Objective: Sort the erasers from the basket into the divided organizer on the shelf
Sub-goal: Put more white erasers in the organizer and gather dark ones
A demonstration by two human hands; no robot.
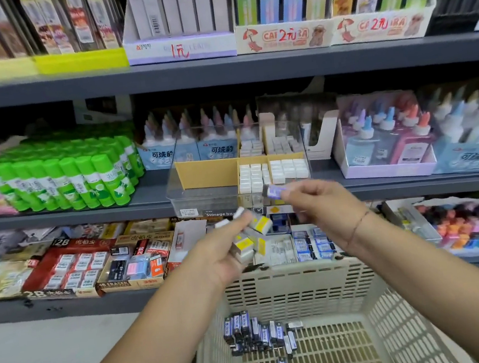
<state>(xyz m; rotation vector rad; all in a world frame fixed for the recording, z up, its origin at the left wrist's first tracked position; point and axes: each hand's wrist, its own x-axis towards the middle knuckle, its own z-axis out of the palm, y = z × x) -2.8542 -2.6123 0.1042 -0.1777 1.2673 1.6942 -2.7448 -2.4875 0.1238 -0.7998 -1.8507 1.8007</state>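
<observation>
The sorting looks partly done. The clear organizer (201, 196) on the middle shelf already has rows of white erasers (273, 171) packed in its right-hand compartments, front and back. Its wide left compartment, walled by a cardboard divider (207, 173), shows no erasers from this angle. Well below the organizer, the basket (303, 281) holds a heap of blue-sleeved erasers (255, 331) and a few loose ones beside it, so by my reckoning a good share of the work is left.

The left hand (226, 257), below the organizer's front wall, has its fingers curled round a bunch of yellow-sleeved erasers (259, 225), several at once and fanned out unevenly. The right hand (318, 202) is just in front of the organizer's lower right corner and pinches a single blue eraser (273, 191) between thumb and fingertips. That eraser sits close to the front wall, not yet inside any compartment. Motion blur hides the exact finger placement, though both hands are plainly grasping
</observation>
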